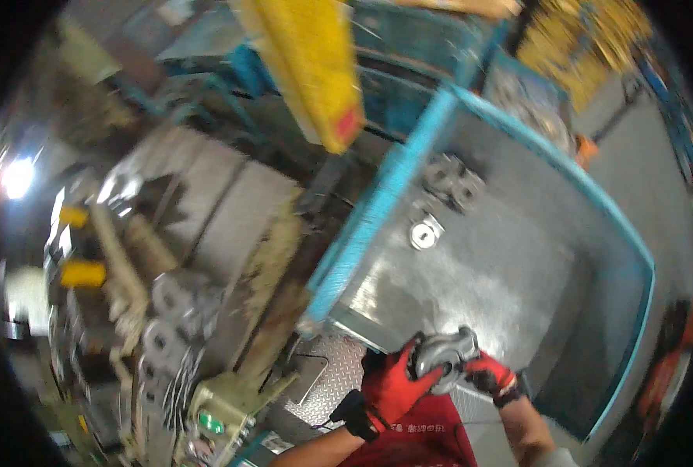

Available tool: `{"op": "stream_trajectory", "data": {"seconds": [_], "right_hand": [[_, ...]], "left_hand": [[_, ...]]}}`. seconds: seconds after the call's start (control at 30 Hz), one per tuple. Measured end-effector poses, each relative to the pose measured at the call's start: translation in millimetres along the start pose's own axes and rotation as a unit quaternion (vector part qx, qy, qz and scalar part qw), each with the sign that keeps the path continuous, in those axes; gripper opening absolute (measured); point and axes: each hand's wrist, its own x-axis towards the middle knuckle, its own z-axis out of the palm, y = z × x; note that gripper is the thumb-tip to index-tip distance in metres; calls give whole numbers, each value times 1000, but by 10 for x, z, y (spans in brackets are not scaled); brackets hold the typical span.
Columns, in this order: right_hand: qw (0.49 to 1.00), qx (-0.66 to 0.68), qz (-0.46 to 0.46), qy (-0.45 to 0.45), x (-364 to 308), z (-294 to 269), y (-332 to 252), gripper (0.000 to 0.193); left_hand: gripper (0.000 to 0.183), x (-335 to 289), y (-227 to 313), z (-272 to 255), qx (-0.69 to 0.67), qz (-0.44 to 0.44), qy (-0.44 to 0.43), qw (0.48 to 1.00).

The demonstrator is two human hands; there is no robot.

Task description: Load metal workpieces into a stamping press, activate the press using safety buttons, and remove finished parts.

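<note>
Both of my hands wear red and black gloves and meet at the near side of a blue-rimmed metal bin. My left hand is closed round the left side of a round grey metal casting, its thumb lying across the front. On the casting's right side my right hand grips with its fingertips. Farther in, a small metal part with a round hole lies on the bin floor. Behind it sits a cluster of darker metal castings.
The bin's blue rim runs up beside my hands. A yellow beam hangs over the far left. On the left stand a machine and a heap of metal parts. A diamond-plate step lies below, and yellow items lie far right.
</note>
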Motion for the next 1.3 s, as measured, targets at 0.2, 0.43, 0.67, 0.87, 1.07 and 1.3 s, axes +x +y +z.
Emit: {"op": "stream_trajectory", "data": {"seconds": [0.2, 0.43, 0.67, 0.87, 1.07, 1.3], "right_hand": [[911, -255, -303, -115, -242, 270, 276, 24], [904, -322, -219, -175, -514, 1126, -97, 28], [934, -111, -12, -340, -651, 2930, 276, 30], [886, -274, -138, -347, -476, 4267, 1379, 32], [845, -222, -198, -444, -247, 5445, 2350, 48], [943, 132, 127, -277, 3, 6478, 2590, 35]], "left_hand": [[78, -1022, 464, -726, 43, -28, 26, 998], [63, -1931, 452, -959, -366, -44, 247, 896], [46, -2941, -889, -1639, -483, -36, 485, 728], [43, -4029, -1352, -2554, -499, -14, 545, 674], [41, -4639, -1992, -3232, -448, -33, 526, 722], [66, -4245, -2213, -3780, -366, -27, 433, 823]]}}
